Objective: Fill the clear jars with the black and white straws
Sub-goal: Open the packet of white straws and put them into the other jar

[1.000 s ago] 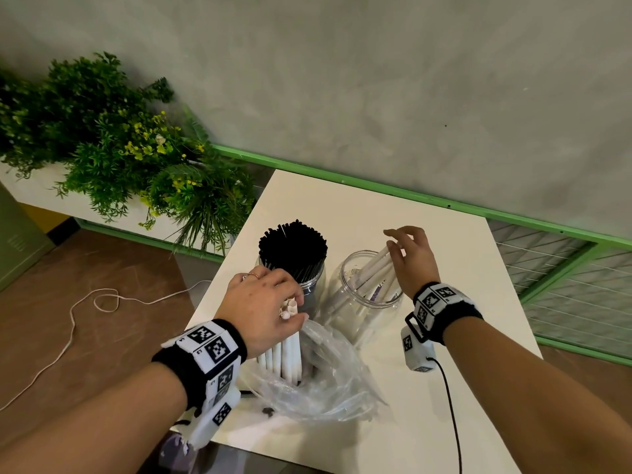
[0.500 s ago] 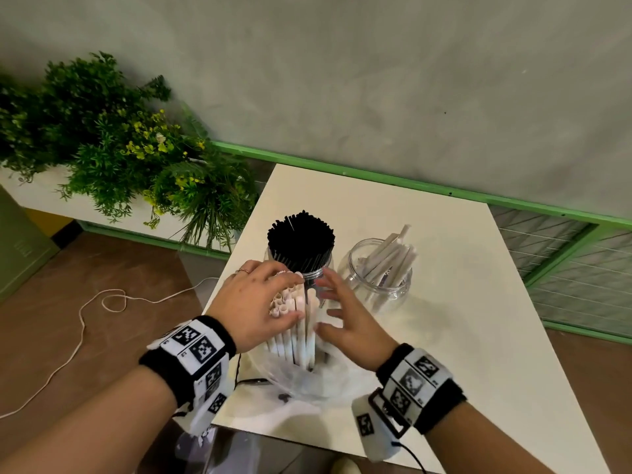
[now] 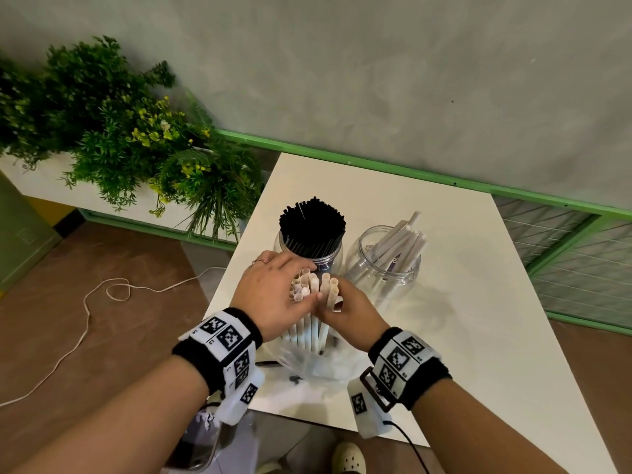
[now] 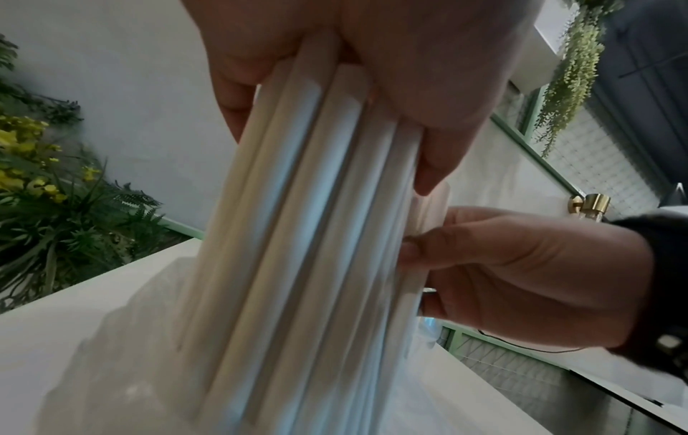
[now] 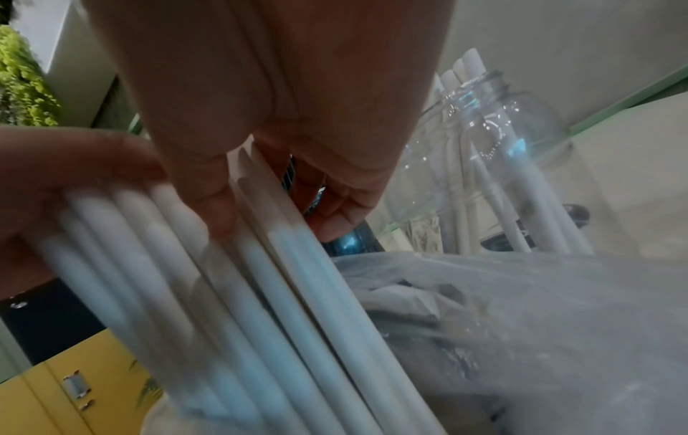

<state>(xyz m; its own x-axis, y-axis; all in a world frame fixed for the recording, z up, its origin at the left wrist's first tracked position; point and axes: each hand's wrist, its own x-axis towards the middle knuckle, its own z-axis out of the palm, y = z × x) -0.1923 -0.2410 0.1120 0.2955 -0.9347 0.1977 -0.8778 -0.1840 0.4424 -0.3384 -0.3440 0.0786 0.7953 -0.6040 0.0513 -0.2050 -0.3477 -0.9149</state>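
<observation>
A bundle of white straws [image 3: 309, 304] stands upright in a clear plastic bag [image 3: 318, 367] at the table's near left. My left hand [image 3: 294, 285] grips the bundle near its top, fingers curled round it. My right hand [image 3: 337, 297] pinches a few straws on the bundle's right side. In the left wrist view the white straws [image 4: 297, 235] run down from my left hand [image 4: 372, 73], with my right hand [image 4: 502, 265] beside them. Behind stand a clear jar packed with black straws [image 3: 312, 230] and a clear jar [image 3: 386, 268] holding several white straws.
The white table [image 3: 461, 319] sits against a grey wall with a green rail [image 3: 376, 167]. Green plants [image 3: 119, 138] fill a planter to the left. A white cord [image 3: 102, 295] lies on the brown floor. A shoe [image 3: 349, 458] shows below the table's near edge.
My right hand left the jar of white straws, came back to the bundle and took hold of a few straws. My left hand kept its grip on the bundle.
</observation>
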